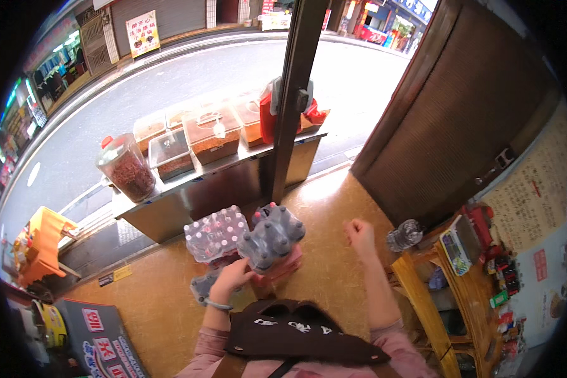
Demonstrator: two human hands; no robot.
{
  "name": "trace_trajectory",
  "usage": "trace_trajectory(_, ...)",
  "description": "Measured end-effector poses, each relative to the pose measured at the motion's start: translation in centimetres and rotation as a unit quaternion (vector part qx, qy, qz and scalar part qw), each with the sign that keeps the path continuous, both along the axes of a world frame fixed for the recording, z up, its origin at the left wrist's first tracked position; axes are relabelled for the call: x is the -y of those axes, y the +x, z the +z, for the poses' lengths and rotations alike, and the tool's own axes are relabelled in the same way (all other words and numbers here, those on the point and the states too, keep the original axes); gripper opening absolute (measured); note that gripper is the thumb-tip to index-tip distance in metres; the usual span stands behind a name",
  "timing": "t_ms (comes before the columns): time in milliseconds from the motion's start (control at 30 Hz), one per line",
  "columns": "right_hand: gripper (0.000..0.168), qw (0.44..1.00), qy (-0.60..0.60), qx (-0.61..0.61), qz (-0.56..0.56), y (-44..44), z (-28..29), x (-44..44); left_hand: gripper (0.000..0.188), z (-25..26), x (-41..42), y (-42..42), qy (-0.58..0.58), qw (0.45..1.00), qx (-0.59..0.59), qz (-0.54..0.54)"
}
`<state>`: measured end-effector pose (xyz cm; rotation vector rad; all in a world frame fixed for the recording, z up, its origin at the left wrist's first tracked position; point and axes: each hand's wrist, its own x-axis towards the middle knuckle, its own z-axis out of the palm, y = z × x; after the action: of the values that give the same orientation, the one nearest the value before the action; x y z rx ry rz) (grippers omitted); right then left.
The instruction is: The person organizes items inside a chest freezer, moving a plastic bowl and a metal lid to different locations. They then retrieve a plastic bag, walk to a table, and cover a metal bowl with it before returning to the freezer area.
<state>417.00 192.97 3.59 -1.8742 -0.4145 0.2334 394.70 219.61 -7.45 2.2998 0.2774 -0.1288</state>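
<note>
My left hand [234, 279] reaches over shrink-wrapped bottle packs on the floor. Its fingers lie at the near left corner of a pack of dark-capped bottles [271, 238]; whether they grip the film is unclear. To the left stands a pack of white-capped bottles [216, 234]. A further dark-capped pack [203, 287] lies partly behind my left wrist, and pinkish-red wrapping [290, 262] shows below the dark-capped pack. Out over bare floor to the right, my right hand [360, 236] has its fingers curled in, with nothing visible in it.
A metal counter [208, 189] carries lidded food boxes [212, 132] and a large clear jar [127, 170]. A dark upright post [290, 108] rises behind the packs. Clear bottles [405, 235] stand beside a wooden shelf [425, 302] at right. A brown door [434, 127] borders the street opening.
</note>
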Motion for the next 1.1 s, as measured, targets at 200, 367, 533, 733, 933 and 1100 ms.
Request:
trace_trajectory(200,0.021,0.989,0.101,0.081,0.072,21.2,0.5,-10.8,0.053,0.8,0.6,8.9,-0.097,0.993,-0.044,0.051)
trace_trajectory(367,0.029,0.986,0.037,0.154,-0.046,42.8,-2.8,-22.2,0.052,0.4,2.4,12.7,-0.146,0.950,-0.119,0.249)
trace_trajectory(533,0.036,0.960,-0.005,0.272,-0.059,51.2,-5.0,-31.8,0.050,2.0,8.0,17.4,-0.158,0.894,-0.094,0.408)
trace_trajectory(733,0.023,0.943,-0.008,0.323,0.081,55.6,-6.3,-31.9,0.046,7.9,10.2,26.9,-0.159,0.882,-0.058,0.440)
trace_trajectory(933,0.013,0.869,0.014,0.440,0.224,57.2,-1.7,-29.8,0.044,9.0,11.0,30.1,-0.057,0.888,-0.052,0.454)
trace_trajectory(1100,0.018,0.928,-0.018,0.319,0.193,56.8,-2.8,-30.0,0.043,9.5,11.8,32.5,-0.061,0.899,-0.050,0.430)
